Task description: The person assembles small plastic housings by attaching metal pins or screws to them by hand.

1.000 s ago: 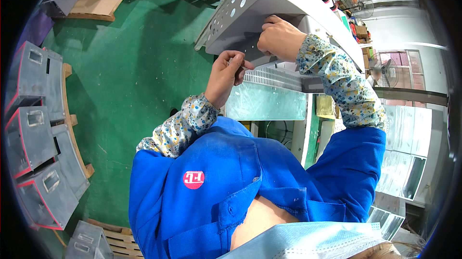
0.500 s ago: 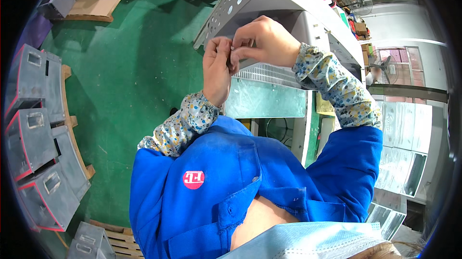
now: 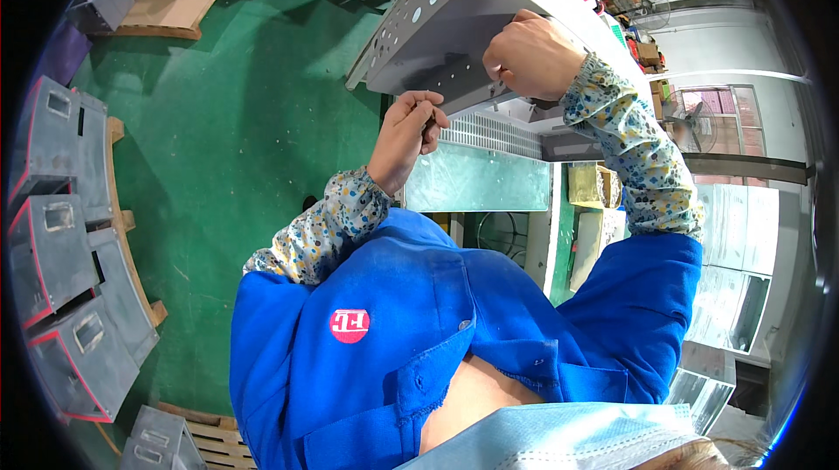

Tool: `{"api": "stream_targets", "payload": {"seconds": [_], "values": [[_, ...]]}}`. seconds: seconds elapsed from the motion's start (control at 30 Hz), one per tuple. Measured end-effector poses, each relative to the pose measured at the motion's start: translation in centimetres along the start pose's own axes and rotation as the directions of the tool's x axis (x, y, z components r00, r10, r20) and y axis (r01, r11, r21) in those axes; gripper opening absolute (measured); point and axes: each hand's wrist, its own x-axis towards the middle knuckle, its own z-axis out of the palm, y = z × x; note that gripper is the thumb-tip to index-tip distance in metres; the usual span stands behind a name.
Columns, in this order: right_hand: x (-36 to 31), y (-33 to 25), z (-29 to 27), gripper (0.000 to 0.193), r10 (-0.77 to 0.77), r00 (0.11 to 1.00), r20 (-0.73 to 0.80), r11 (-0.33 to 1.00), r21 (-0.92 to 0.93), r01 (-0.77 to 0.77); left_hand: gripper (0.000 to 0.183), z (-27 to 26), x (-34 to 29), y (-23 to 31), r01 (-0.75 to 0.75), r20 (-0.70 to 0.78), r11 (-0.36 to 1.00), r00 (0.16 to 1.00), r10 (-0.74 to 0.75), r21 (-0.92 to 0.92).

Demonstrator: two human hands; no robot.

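Observation:
My left hand (image 3: pixel 404 140) is raised just below the near edge of a large grey metal housing (image 3: pixel 472 29). Its fingers are curled in around something too small to make out. Against the housing's inner side, further right, my right hand (image 3: pixel 537 58) is closed with its knuckles up. Whatever its fingertips hold is hidden beneath the hand. Round holes run along the housing's left panel, and small holes dot the face beside my right hand. A slotted grille (image 3: pixel 498 134) shows below that hand.
A pale green benchtop (image 3: pixel 481 182) lies under the housing. Beside it stands a small yellowish bin (image 3: pixel 594 186). Grey metal boxes (image 3: pixel 57 230) with red edges rest on pallets at left. Shiny metal boxes (image 3: pixel 730 225) are stacked at right, near a fan (image 3: pixel 695 125).
My hands were together, fingertips touching. The right has moved away to the right against the housing; the left has dropped slightly and stays curled. The bin has come into fuller view.

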Motion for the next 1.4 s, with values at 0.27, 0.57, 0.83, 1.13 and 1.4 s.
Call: {"api": "stream_targets", "payload": {"seconds": [0.27,0.57,0.83,1.13,1.4], "values": [[0.0,-0.3,-0.5,0.004,-0.096,0.994,-0.056,0.986,-0.140,0.087,0.019,0.0,0.2,0.3,-0.008,-0.065,1.000,0.998,0.009,0.007],[0.5,-1.3,-0.1,0.006,0.088,0.991,0.104,0.959,-0.276,-0.057,0.017,-1.0,-0.5,0.9,-0.067,-0.089,0.997,0.994,0.064,-0.029],[3.3,-7.7,3.0,0.022,0.003,0.893,-0.449,0.936,0.316,0.156,0.028,-2.3,-1.7,2.2,-0.272,-0.113,0.962,0.957,0.268,-0.026],[8.8,-9.2,8.8,0.013,0.114,0.980,-0.164,0.196,0.971,0.139,0.027,-6.8,-2.6,1.3,-0.222,-0.148,0.967,0.968,0.203,-0.128],[11.2,-4.6,16.8,0.014,0.097,0.953,0.287,0.980,0.142,-0.142,0.018,-9.5,-2.8,-3.3,0.027,-0.452,0.999,0.891,-0.035,-0.024]]}}
